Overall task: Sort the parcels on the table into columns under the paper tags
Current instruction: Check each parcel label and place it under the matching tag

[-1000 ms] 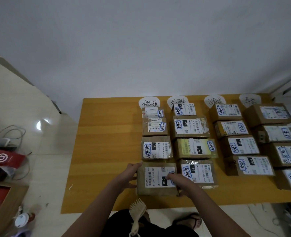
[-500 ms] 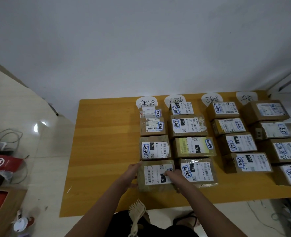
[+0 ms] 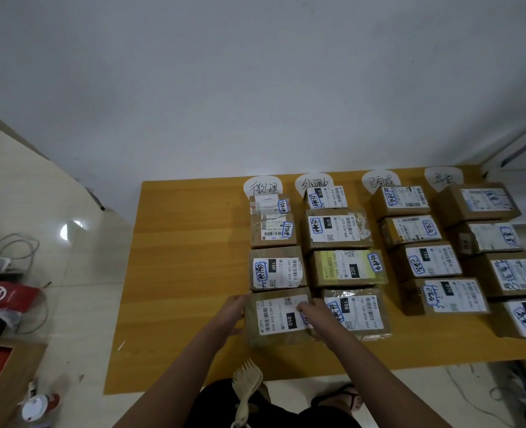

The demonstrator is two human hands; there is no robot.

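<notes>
Brown cardboard parcels with white labels lie in columns on the wooden table (image 3: 178, 273), each column under a white paper tag (image 3: 263, 188) at the far edge. The nearest parcel of the left column, labelled 010 (image 3: 278, 316), sits right behind the 15H parcel (image 3: 277, 268). My left hand (image 3: 235, 310) presses its left side. My right hand (image 3: 312, 310) rests on its right edge and top, between it and the 150 parcel (image 3: 356, 312). Both hands grip this box.
Three more columns of parcels fill the table's right half up to its right edge. A comb (image 3: 246, 387) hangs at my waist. On the floor to the left are cables, a red bag (image 3: 5, 298) and a cardboard box (image 3: 2, 381).
Both hands have slid the 010 parcel away from me, closing the gap until it meets the 15H parcel. The view has shifted slightly.
</notes>
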